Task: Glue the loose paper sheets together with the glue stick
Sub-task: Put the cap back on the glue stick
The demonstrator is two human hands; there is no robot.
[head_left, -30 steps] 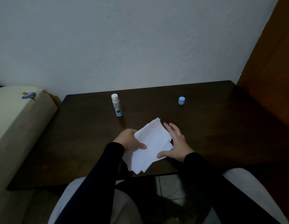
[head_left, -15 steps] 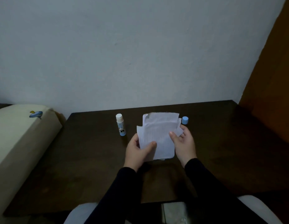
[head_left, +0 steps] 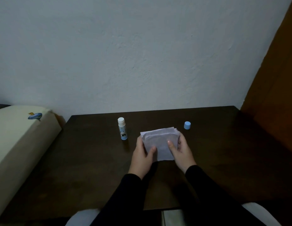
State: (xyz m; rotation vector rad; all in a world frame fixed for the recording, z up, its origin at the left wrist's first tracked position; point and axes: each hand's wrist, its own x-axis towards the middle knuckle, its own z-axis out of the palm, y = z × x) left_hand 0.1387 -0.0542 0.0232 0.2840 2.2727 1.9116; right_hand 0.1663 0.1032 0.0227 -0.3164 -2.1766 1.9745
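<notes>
The stack of paper sheets (head_left: 159, 142) is held above the dark table (head_left: 93, 160), near its middle. The left hand (head_left: 142, 158) grips the left edge, thumb on top; the right hand (head_left: 180, 150) grips the right edge likewise. The step in hand appears to be squaring the stack. The uncapped glue stick (head_left: 122, 128) stands upright just left; its blue cap (head_left: 187, 125) sits right. Next move likely requires one freed hand to reach the stick.
</notes>
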